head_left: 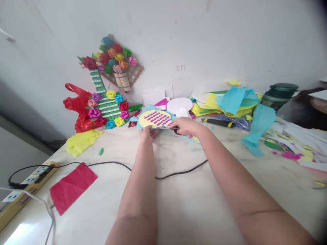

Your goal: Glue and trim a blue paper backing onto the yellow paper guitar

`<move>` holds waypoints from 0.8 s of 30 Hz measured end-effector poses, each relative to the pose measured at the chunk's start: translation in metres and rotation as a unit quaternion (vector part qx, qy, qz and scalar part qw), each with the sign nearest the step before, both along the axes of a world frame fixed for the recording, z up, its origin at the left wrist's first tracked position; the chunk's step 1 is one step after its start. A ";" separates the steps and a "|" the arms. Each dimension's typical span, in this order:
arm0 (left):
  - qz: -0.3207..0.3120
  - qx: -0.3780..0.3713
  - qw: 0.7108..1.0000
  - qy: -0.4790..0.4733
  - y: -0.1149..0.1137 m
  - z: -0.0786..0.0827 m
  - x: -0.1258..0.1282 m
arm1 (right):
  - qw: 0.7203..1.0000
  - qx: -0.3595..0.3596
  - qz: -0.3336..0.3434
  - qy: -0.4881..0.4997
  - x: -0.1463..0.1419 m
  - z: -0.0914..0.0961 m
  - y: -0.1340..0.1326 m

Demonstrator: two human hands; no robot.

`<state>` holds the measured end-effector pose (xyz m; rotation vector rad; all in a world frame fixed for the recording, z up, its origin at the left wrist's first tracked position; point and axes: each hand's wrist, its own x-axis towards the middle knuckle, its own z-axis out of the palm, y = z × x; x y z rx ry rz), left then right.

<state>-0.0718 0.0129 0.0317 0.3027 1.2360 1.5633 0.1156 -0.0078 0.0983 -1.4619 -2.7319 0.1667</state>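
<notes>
A yellow oval paper piece (pixel 149 119) with a lattice of purple strips and a light blue crepe-paper edge is tilted up at the back of the table. My left hand (pixel 147 133) grips its lower edge, thumb in front and fingers behind. At the right end of the oval, my right hand (pixel 187 126) is closed, its fingertips against the piece. Something dark shows under those fingers, too small to identify. Partly behind the right wrist lies a second yellow piece (pixel 194 139) with purple marks and a blue rim. A white oval (pixel 179 104) stands behind.
A green guitar-shaped craft (pixel 108 105) with paper flowers leans at the wall beside a red bag (pixel 80 109). A black cord (pixel 176 174) crosses the table from a power strip (pixel 33 180). Crepe paper (pixel 236 100), a yellow-black cutter (pixel 218 123) and paper scraps lie right.
</notes>
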 end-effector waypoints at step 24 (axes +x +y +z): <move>-0.008 0.005 1.000 0.002 0.003 -0.003 -0.002 | 1.000 -0.004 0.002 0.020 0.000 -0.004 0.001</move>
